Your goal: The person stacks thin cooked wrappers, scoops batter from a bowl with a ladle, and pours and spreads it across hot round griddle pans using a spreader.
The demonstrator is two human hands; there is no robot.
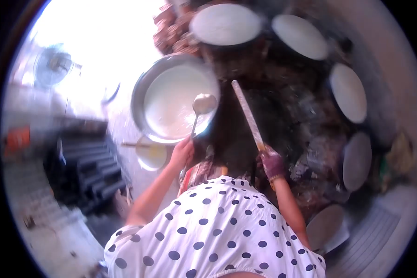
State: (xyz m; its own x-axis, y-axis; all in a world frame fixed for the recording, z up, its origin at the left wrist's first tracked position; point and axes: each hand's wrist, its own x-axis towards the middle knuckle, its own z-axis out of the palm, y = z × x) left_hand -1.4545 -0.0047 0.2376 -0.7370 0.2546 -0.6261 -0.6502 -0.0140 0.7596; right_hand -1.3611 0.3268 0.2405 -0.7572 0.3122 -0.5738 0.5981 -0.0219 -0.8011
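My left hand (184,152) is closed round the handle of a metal ladle (204,104). The ladle's bowl, with white liquid in it, is over the near right part of a wide metal basin (138,92). White, batter-like liquid (169,95) fills much of that basin. In a dark reddish glove, my right hand (272,162) grips a long, flat, pale stick (248,113), blade-like in shape. The stick points up and away over a dark, sooty area (236,139). Below the basin sits a small bowl (153,157) of yellowish liquid, a thin stick (132,145) across its rim.
Several pale round discs (224,24), perhaps pans or lids, stand in an arc from the far side round to the right. Broken bricks (173,30) are heaped behind the basin. A fan (53,66) stands at left, above dark ridged stacked pieces (95,164) and an orange object (17,139).
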